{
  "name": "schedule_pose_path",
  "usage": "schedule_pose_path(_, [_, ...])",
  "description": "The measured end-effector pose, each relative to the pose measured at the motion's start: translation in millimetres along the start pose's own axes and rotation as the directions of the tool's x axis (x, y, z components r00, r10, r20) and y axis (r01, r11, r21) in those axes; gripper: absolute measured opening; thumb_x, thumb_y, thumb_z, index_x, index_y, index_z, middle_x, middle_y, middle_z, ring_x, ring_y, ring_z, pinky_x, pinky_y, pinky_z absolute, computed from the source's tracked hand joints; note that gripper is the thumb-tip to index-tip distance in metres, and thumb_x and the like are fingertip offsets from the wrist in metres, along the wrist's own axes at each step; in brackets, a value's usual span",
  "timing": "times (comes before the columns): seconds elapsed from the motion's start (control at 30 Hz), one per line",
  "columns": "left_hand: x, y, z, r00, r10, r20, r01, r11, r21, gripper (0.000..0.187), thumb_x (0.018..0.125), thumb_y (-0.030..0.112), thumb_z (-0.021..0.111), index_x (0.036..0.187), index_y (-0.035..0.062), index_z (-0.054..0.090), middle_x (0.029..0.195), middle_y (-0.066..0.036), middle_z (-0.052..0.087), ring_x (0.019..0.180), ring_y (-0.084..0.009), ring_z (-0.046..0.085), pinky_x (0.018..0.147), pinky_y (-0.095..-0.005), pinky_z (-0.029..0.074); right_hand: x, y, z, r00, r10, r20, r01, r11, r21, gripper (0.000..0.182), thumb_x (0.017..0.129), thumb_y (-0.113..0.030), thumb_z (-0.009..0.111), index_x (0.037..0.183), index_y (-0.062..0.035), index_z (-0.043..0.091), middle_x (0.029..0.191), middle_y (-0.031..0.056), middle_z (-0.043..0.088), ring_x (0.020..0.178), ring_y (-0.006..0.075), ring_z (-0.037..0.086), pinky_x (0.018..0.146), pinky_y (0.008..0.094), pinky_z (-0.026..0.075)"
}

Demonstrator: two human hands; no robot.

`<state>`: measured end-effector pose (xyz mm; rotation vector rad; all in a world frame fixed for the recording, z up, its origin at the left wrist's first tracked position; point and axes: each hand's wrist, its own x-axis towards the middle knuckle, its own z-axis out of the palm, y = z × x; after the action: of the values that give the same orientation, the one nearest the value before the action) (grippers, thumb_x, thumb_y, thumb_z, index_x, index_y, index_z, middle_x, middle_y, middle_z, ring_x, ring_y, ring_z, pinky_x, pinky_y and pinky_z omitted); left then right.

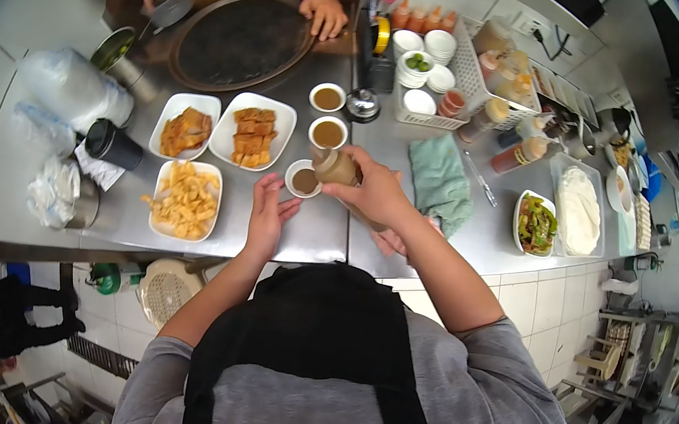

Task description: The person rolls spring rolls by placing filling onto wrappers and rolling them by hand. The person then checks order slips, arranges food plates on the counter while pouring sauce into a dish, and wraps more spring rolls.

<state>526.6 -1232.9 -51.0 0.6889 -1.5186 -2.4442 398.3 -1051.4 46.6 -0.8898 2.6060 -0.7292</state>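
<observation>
My right hand [377,190] is wrapped round a squeeze bottle [335,165] of brown sauce, tilted with its top end over a small white sauce cup [291,185]. Brown sauce shows inside that cup. Beside the cup's left edge, my left hand [268,209] has its fingers extended and holds nothing. Two more cups of brown sauce [329,134] stand in line behind it. To the left are a white dish of sliced fried food [253,137], a second dish of fried pieces [186,134] and a bowl of pale yellow crisps [186,201].
Across the counter, a person's hand [325,14] rests by a round dark tray [244,41]; the other holds a clear container [172,5]. A green cloth [439,181], a bowl of green peppers [536,225] and a bottle basket [506,75] lie to the right. A black cup [113,144] stands left.
</observation>
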Motion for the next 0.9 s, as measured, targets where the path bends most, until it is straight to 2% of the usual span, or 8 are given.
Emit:
schedule_pose_path(0.07, [3, 6, 15, 1.000, -0.004, -0.006, 0.004, 1.000, 0.011, 0.043, 0.107, 0.037, 0.039, 0.143, 0.0147, 0.031, 0.143, -0.012, 0.041, 0.107, -0.0259, 0.064, 0.093, -0.0368, 0.051, 11, 4, -13, 0.976, 0.028, -0.215, 0.145, 0.653, 0.743, 0.061, 0.085, -0.038, 0.078, 0.131, -0.0091, 0.052, 0.115, 0.0103, 0.067, 0.103, 0.0194, 0.064, 0.087, 0.0393, 0.047])
schedule_pose_path(0.13, [0, 15, 26, 0.997, -0.038, -0.064, 0.040, 0.998, 0.038, 0.043, 0.107, 0.034, 0.041, 0.142, 0.0120, 0.032, 0.144, -0.013, 0.040, 0.106, -0.0240, 0.064, 0.092, -0.0366, 0.051, 10, 15, -70, 0.933, 0.140, -0.331, 0.172, 0.635, 0.753, 0.057, 0.089, -0.033, 0.076, 0.129, -0.0025, 0.050, 0.114, 0.0092, 0.064, 0.101, 0.0159, 0.061, 0.086, 0.0307, 0.051])
schedule_pose_path(0.23, [-5, -8, 19, 0.974, 0.227, -0.008, -0.200, 0.872, 0.448, 0.039, 0.104, 0.024, 0.047, 0.139, 0.0079, 0.037, 0.142, -0.013, 0.042, 0.106, -0.0207, 0.062, 0.090, -0.0353, 0.051, 22, 51, -147, 0.652, 0.066, -0.756, 0.467, 0.750, 0.468, 0.061, 0.086, -0.029, 0.079, 0.129, -0.0029, 0.046, 0.117, 0.0115, 0.063, 0.109, 0.0198, 0.060, 0.092, 0.0334, 0.050])
schedule_pose_path(0.3, [-20, 1, 42, 0.936, 0.351, 0.026, -0.300, 0.757, 0.581, 0.040, 0.094, 0.006, 0.059, 0.132, 0.0049, 0.047, 0.135, -0.013, 0.047, 0.108, -0.0252, 0.061, 0.090, -0.0365, 0.049, 37, 85, -177, 0.408, -0.068, -0.910, 0.353, 0.931, 0.089, 0.071, 0.080, -0.031, 0.083, 0.131, -0.0032, 0.043, 0.115, 0.0155, 0.065, 0.104, 0.0267, 0.063, 0.097, 0.0394, 0.044])
schedule_pose_path(0.37, [-25, 5, 63, 0.660, 0.422, 0.621, -0.749, 0.304, 0.589, 0.042, 0.087, 0.007, 0.064, 0.128, 0.0057, 0.053, 0.127, -0.016, 0.053, 0.112, -0.0326, 0.058, 0.094, -0.0412, 0.047, 54, 127, -189, 0.351, -0.190, -0.917, 0.014, 0.980, -0.198, 0.075, 0.077, -0.036, 0.084, 0.132, -0.0054, 0.043, 0.113, 0.0166, 0.067, 0.096, 0.0319, 0.065, 0.095, 0.0457, 0.037])
schedule_pose_path(0.57, [-13, -22, 130, 0.354, 0.043, 0.934, -0.935, -0.003, 0.355, 0.055, 0.085, 0.019, 0.069, 0.138, 0.0249, 0.056, 0.141, -0.009, 0.050, 0.123, -0.0332, 0.051, 0.102, -0.0441, 0.043, 90, 164, -187, 0.593, -0.138, -0.794, -0.243, 0.909, -0.340, 0.076, 0.072, -0.053, 0.082, 0.128, -0.0126, 0.047, 0.103, 0.0128, 0.072, 0.093, 0.0367, 0.068, 0.094, 0.0531, 0.036])
schedule_pose_path(0.63, [-5, -34, 140, 0.334, 0.047, 0.941, -0.940, -0.062, 0.337, 0.051, 0.083, 0.017, 0.068, 0.132, 0.0274, 0.062, 0.136, -0.006, 0.055, 0.118, -0.0319, 0.054, 0.100, -0.0426, 0.044, 84, 145, -195, 0.693, 0.058, -0.719, -0.274, 0.943, -0.188, 0.071, 0.078, -0.047, 0.078, 0.127, -0.0088, 0.044, 0.103, 0.0141, 0.072, 0.104, 0.0366, 0.067, 0.105, 0.0643, 0.027])
schedule_pose_path(0.9, [20, -40, 178, 0.431, 0.086, 0.898, -0.893, 0.184, 0.411, 0.028, 0.076, -0.002, 0.065, 0.097, 0.0130, 0.075, 0.091, -0.006, 0.065, 0.088, -0.0283, 0.063, 0.080, -0.0372, 0.052, 72, 187, -211, 0.759, 0.382, -0.527, -0.427, 0.903, 0.039, 0.066, 0.083, -0.047, 0.074, 0.126, -0.0015, 0.055, 0.108, 0.0172, 0.071, 0.109, 0.0343, 0.065, 0.107, 0.0538, 0.033])
